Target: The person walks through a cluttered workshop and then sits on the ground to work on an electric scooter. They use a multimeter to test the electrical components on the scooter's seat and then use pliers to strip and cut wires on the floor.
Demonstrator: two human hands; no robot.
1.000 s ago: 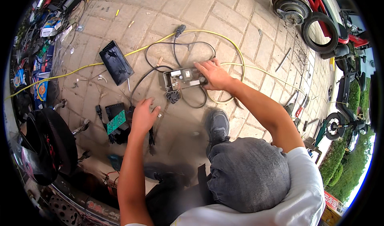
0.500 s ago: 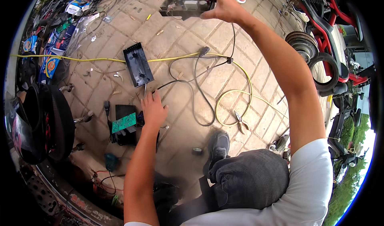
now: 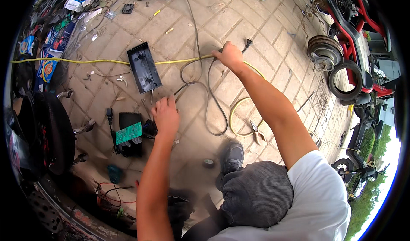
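Black power cord (image 3: 181,88) lies in loose loops on the paved floor (image 3: 265,91), to the right of the black plastic case half (image 3: 144,68). The right hand (image 3: 232,57), on the same side of the case half and slightly higher, is narrow, with thumb and fingers closed upon the cord; a black plug (image 3: 248,43) shows just beyond it. The left hand (image 3: 166,113), near the lower end of the case half, has its fingers bent and a little spread; one part of the cord reaches to the fingertips, but whether they pinch it, I cannot tell. A yellow cable (image 3: 94,62) runs to both sides of the case half. Below this case half is a green circuit board (image 3: 129,133), well to its lower right are pliers (image 3: 256,129), and above it is a small black fan (image 3: 127,8).
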